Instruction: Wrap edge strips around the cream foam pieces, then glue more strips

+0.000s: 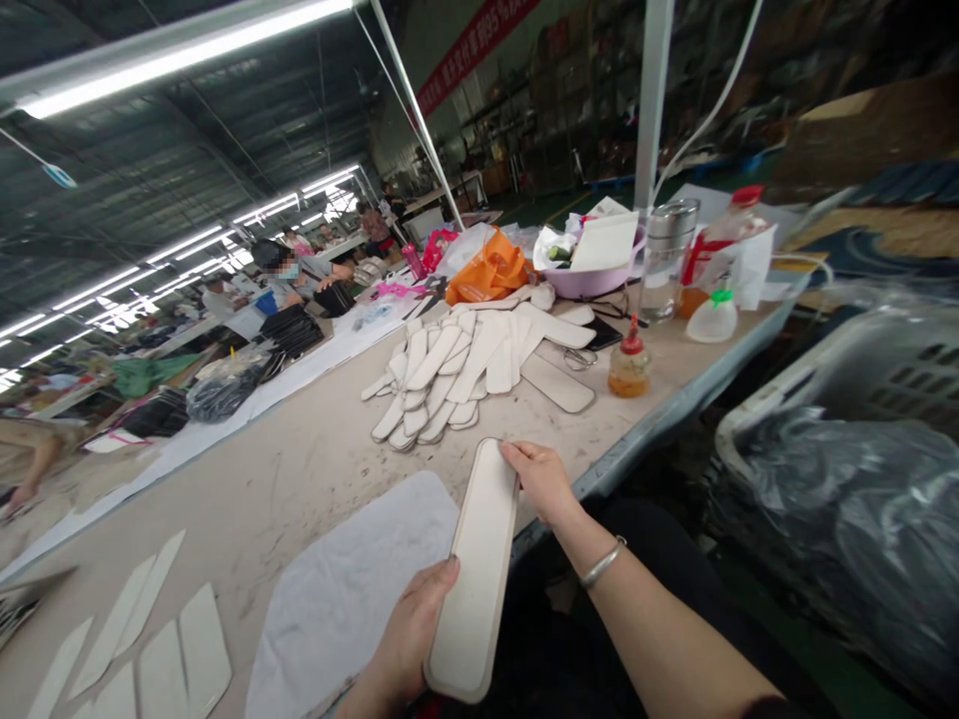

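A long white strip-shaped piece with rounded corners is held up over the table's near edge. My left hand grips its left side near the lower end, thumb on top. At its upper right edge, my right hand pinches it; a silver bangle circles that wrist. Beneath and to the left lies a white cloth. Farther back on the table is a heap of similar white pieces. More flat pieces are laid out at the lower left.
Behind the heap are an orange bag and a lilac basin. A red-capped glue bottle, a green-tipped bottle and a glass flask stand right. A plastic crate holds grey bags. People sit farther left.
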`<state>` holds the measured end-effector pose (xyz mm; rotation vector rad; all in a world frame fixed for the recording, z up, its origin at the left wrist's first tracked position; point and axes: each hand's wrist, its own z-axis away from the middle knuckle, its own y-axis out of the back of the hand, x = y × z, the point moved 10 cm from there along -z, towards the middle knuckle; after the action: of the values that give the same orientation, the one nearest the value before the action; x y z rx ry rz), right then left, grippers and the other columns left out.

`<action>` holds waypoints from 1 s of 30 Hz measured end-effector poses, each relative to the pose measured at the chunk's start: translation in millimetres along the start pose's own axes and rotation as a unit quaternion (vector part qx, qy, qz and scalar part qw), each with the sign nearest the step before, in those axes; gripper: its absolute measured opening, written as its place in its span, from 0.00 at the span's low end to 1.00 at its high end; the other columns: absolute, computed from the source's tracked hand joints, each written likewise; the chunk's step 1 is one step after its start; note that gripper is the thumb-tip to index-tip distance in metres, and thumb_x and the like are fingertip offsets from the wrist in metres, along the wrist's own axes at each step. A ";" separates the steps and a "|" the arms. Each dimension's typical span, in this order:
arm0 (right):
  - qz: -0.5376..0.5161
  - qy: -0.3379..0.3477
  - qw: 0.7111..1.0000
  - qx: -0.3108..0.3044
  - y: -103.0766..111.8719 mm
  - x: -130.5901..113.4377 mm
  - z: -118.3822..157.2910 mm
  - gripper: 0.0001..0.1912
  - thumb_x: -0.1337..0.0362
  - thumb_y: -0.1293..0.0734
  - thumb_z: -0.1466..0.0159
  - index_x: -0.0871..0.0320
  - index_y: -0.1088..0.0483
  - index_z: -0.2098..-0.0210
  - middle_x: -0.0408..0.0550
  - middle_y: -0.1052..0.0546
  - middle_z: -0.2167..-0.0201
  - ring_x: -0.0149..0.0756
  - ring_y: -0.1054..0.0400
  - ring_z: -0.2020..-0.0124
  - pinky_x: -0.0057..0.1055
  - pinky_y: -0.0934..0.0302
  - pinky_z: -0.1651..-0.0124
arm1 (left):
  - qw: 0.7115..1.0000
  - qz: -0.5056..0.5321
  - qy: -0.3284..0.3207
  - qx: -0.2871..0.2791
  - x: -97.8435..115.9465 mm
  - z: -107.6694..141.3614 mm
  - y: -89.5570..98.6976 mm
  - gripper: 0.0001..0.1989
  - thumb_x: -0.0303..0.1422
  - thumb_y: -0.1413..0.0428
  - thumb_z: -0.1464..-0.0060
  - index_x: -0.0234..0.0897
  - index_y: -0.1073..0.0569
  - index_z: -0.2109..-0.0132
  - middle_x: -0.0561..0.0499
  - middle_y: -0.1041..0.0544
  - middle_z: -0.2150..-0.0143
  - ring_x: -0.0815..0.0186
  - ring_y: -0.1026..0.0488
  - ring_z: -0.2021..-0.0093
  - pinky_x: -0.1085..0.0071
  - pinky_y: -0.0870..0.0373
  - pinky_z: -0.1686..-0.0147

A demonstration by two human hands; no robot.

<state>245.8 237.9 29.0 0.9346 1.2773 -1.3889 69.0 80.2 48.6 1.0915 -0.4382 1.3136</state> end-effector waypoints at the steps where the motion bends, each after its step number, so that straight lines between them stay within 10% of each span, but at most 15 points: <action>1: 0.014 0.001 1.000 -0.002 -0.7 1.8 -0.8 0.20 0.48 0.39 0.45 0.60 0.29 0.72 0.40 0.33 0.81 0.28 0.42 0.79 0.26 0.48 0.76 | 1.000 -0.005 -0.017 -0.012 -0.4 -0.4 -1.2 0.28 0.52 0.46 0.53 0.29 0.23 0.61 0.41 0.23 0.59 0.55 0.28 0.58 0.67 0.32 0.61; 8: 0.215 0.017 0.976 -0.032 -1.2 8.8 -4.1 0.18 0.53 0.42 0.41 0.59 0.28 0.71 0.45 0.29 0.78 0.34 0.36 0.73 0.30 0.43 0.67 | 0.972 -0.164 -0.128 -0.112 15.3 -42.0 10.7 0.19 0.45 0.49 0.48 0.31 0.25 0.64 0.48 0.24 0.70 0.63 0.28 0.70 0.71 0.33 0.71; 14: 0.436 0.080 0.896 -0.014 1.3 -0.6 8.3 0.13 0.62 0.33 0.46 0.61 0.29 0.62 0.53 0.28 0.68 0.44 0.35 0.62 0.38 0.45 0.56 | 0.898 -0.327 -0.278 0.098 50.4 -77.4 68.8 0.13 0.34 0.44 0.51 0.35 0.26 0.57 0.44 0.28 0.55 0.57 0.32 0.53 0.60 0.37 0.50; 21: 0.494 0.312 0.771 -0.255 -68.6 -5.1 47.1 0.08 0.67 0.33 0.43 0.56 0.28 0.62 0.46 0.28 0.64 0.37 0.38 0.56 0.31 0.44 0.52 | 0.824 -0.334 -0.456 0.041 27.5 -35.4 -10.9 0.09 0.32 0.49 0.43 0.37 0.26 0.58 0.47 0.28 0.59 0.63 0.33 0.58 0.63 0.33 0.55; 30: 0.509 0.293 0.762 -0.272 -76.9 11.0 43.9 0.01 0.67 0.33 0.42 0.57 0.28 0.69 0.44 0.27 0.70 0.33 0.37 0.63 0.30 0.44 0.57 | 0.831 -0.269 -0.482 0.070 21.4 -40.3 -8.5 0.09 0.29 0.50 0.42 0.34 0.26 0.59 0.47 0.28 0.61 0.65 0.33 0.59 0.64 0.34 0.56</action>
<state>172.1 189.3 41.9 1.3693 1.1645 0.1654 70.2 126.3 43.4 1.8172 -0.7028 0.2119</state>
